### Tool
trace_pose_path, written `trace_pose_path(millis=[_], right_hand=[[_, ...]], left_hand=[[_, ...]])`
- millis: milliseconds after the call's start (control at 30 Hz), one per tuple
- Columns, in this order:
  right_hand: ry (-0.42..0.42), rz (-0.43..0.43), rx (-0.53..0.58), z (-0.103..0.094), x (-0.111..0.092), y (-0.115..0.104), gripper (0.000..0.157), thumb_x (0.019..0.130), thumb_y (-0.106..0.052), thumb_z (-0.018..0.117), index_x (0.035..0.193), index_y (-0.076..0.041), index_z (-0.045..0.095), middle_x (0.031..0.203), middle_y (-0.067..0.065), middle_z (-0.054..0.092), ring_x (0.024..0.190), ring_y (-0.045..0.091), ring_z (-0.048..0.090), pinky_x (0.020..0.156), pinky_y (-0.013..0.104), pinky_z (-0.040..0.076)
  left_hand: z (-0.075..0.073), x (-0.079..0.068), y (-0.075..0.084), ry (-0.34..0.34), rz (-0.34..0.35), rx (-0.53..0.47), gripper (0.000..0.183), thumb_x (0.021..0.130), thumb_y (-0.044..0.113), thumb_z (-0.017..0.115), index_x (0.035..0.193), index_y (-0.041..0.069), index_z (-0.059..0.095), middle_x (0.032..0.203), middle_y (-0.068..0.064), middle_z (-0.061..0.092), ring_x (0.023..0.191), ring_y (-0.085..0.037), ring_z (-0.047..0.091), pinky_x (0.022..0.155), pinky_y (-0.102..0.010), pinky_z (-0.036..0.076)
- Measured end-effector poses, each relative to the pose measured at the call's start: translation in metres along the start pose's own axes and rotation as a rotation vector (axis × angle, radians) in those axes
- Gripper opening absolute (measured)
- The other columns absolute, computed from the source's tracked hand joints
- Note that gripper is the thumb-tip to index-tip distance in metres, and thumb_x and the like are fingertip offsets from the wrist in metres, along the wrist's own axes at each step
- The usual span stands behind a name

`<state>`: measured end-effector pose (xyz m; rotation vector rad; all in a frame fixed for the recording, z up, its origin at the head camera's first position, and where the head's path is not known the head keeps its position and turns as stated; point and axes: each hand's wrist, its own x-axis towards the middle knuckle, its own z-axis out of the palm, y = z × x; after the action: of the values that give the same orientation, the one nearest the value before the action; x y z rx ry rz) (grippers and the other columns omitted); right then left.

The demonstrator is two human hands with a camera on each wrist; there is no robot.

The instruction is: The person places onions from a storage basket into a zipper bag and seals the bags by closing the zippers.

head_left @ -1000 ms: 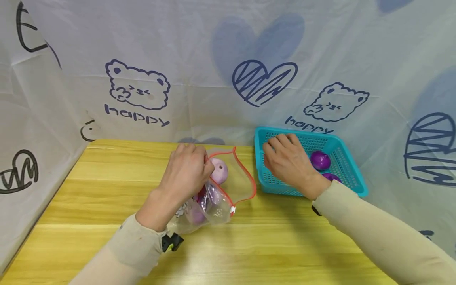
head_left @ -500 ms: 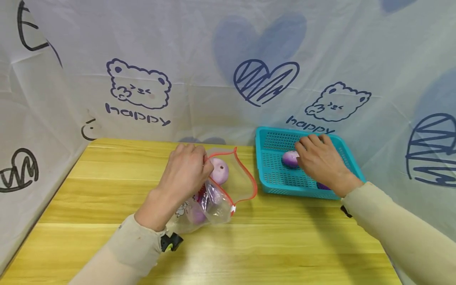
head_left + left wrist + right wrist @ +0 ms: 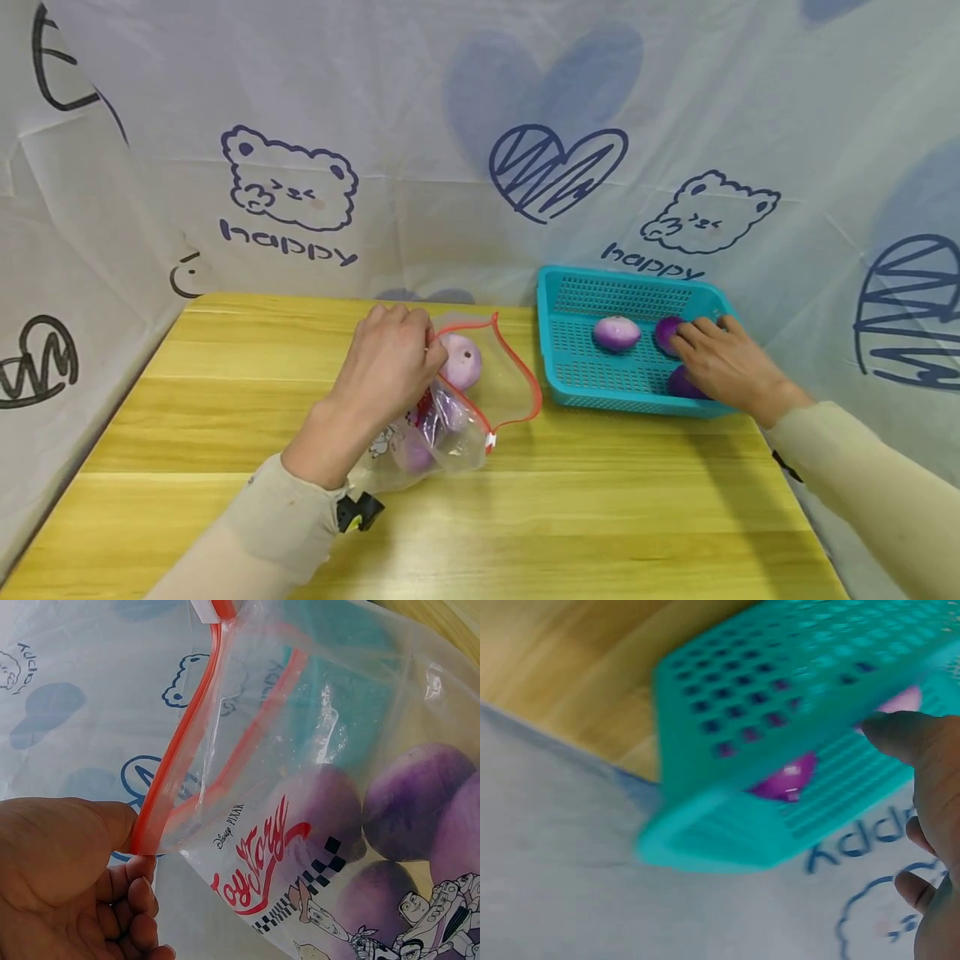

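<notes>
My left hand (image 3: 390, 354) pinches the red zip edge of a clear zip bag (image 3: 461, 446), whose mouth gapes to the right. Inside are several purple, onion-shaped things (image 3: 416, 799), one pale one (image 3: 461, 364) near the mouth. Over the right end of a turquoise basket (image 3: 551, 358) hangs my right hand (image 3: 723, 362), thumb and fingers apart. It is nearest to two dark purple onion-shaped things, an upper one (image 3: 666, 335) and a lower one (image 3: 684, 383) partly behind the hand. A paler onion-shaped thing (image 3: 617, 334) lies farther left in the basket. Whether my fingertips touch either one is unclear.
The basket stands at the back right of a yellow wooden table (image 3: 540, 517), close to a printed white cloth (image 3: 420, 200) hanging behind. A white slider (image 3: 491, 440) sits at one end of the bag's red zip.
My right hand has moved right across the basket, from its left end to its right end, uncovering the paler onion-shaped thing. The left hand and the bag have stayed in place.
</notes>
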<state>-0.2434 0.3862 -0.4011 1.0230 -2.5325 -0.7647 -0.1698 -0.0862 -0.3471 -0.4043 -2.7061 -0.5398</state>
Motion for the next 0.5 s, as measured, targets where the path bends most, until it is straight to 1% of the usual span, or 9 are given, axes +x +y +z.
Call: trace_pose_path(millis=[100,167,300,500], right_hand=[[-0.113,0.024,0.0,0.008,-0.012,0.004,0.05,0.082,-0.029,0.074,0.119,-0.003,0.054,0.122,0.017,0.054,0.107,0.036,0.047,0.08,0.05,0.041],[-0.164,0.048,0.008,0.012,-0.018,0.007,0.054,0.08,-0.03,0.077,0.121,-0.004,0.054,0.125,0.016,0.053,0.11,0.036,0.046,0.08,0.051,0.04],[-0.198,0.076,0.014,0.021,-0.024,0.013,0.049,0.081,-0.023,0.075,0.121,-0.005,0.054,0.123,0.016,0.053,0.108,0.035,0.045,0.078,0.05,0.039],[-0.233,0.066,-0.017,0.028,-0.03,0.015,0.044,0.085,-0.016,0.07,0.125,-0.006,0.054,0.124,0.015,0.052,0.108,0.035,0.044,0.076,0.047,0.039]], left_hand=[[0.001,-0.001,0.0,0.004,0.001,0.001,0.015,0.085,0.019,0.054,0.072,0.013,0.052,0.071,-0.003,0.049,0.074,-0.027,0.045,0.072,-0.04,0.038],[0.001,-0.001,0.0,0.006,0.003,0.0,0.015,0.085,0.019,0.054,0.072,0.012,0.052,0.07,-0.003,0.049,0.074,-0.027,0.045,0.071,-0.039,0.038],[0.003,-0.002,-0.001,0.012,0.006,0.0,0.015,0.085,0.018,0.053,0.071,0.012,0.052,0.069,-0.003,0.049,0.073,-0.026,0.044,0.07,-0.038,0.037],[0.005,-0.002,0.0,0.035,0.029,0.001,0.016,0.084,0.017,0.053,0.069,0.013,0.051,0.067,-0.003,0.048,0.07,-0.026,0.044,0.068,-0.037,0.037]])
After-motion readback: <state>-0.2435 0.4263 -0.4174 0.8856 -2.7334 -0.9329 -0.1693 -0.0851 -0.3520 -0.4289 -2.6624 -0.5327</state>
